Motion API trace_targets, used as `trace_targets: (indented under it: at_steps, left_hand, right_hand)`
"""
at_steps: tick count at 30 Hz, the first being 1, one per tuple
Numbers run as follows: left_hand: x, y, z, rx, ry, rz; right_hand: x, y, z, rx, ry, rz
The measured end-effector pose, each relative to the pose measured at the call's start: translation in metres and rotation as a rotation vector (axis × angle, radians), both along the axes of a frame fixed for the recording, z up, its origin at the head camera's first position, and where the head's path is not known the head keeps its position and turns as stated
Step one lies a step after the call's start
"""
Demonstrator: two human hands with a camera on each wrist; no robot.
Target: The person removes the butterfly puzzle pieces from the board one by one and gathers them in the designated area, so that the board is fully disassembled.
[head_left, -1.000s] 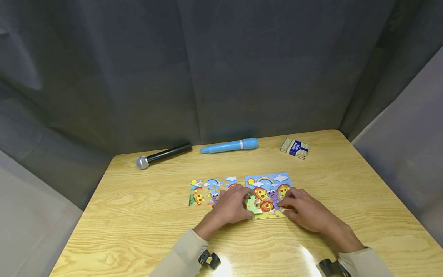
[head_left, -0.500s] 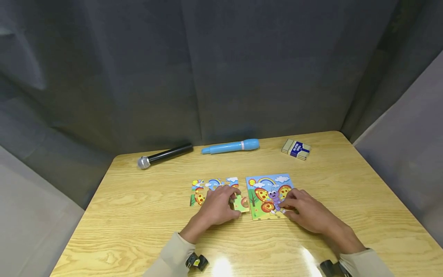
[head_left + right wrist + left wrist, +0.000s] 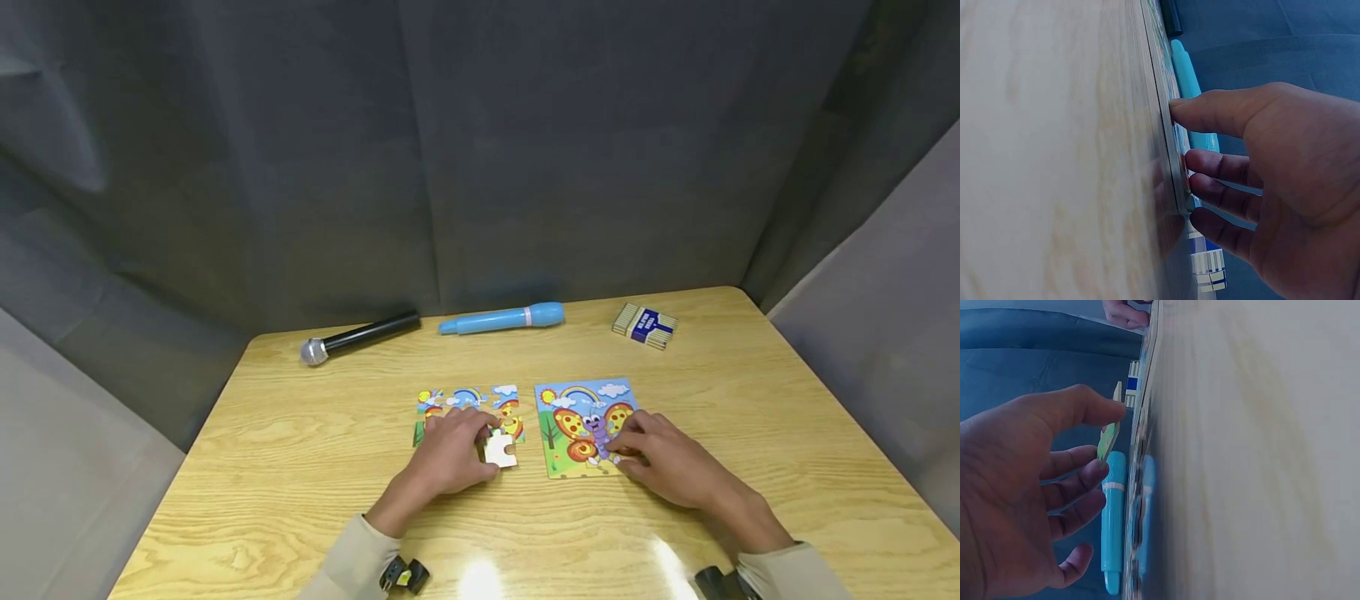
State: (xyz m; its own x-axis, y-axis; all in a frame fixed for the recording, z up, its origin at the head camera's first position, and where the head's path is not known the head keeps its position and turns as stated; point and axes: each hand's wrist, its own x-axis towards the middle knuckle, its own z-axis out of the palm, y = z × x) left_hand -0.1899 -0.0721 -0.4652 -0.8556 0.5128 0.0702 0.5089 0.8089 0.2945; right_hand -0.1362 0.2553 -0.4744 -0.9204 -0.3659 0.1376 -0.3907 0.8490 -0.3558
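Observation:
My left hand (image 3: 448, 450) pinches a jigsaw piece (image 3: 499, 451) by its edges, between thumb and fingertips. That piece looks white in the head view; in the left wrist view its face is green. Just behind the hand lie flat jigsaw pieces (image 3: 510, 417) with a rainbow, sun and butterfly print, partly covered by the fingers. To the right is a square butterfly picture board (image 3: 557, 458). On its lower right part rest the fingertips of my right hand (image 3: 667, 460), loosely bent, hiding that corner. The right wrist view shows the thumb touching near the board's edge.
Along the back of the wooden table (image 3: 300, 483) lie a black microphone (image 3: 367, 334) with a silver head, a blue microphone-shaped tube (image 3: 501, 319), and a flat bundle of pale sticks (image 3: 645, 324) in a blue band. A dark curtain (image 3: 345, 167) hangs behind.
My left hand has carried the jigsaw piece leftward, from over the picture board to the front of the loose pieces. The right hand has stayed in place on the board.

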Motion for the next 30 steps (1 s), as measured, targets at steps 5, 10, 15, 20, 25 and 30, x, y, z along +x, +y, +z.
trace_targets:
  at_steps: [5,10,15,20,25,30]
  left_hand:
    - [0.001,-0.013,-0.001,-0.001,-0.007,0.008]
    - [0.002,-0.026,-0.001,-0.004,-0.025,0.028]
    - [0.003,-0.040,-0.002,-0.008,-0.048,0.044]
    - [0.005,-0.053,-0.004,-0.011,-0.050,0.062]
    - [0.007,-0.066,-0.005,-0.026,-0.054,0.084]
    - [0.009,-0.076,-0.002,-0.019,-0.073,0.104]
  right_hand:
    - [0.000,0.001,0.000,0.006,0.012,-0.003]
    - [0.000,0.001,0.001,0.005,0.023,0.001]
    - [0.000,0.000,0.002,-0.001,0.027,0.008]
    - [0.000,0.000,0.001,-0.004,0.017,0.007]
    - [0.001,0.000,0.001,-0.009,0.027,0.012]
    - [0.001,0.000,0.002,-0.002,0.026,0.012]
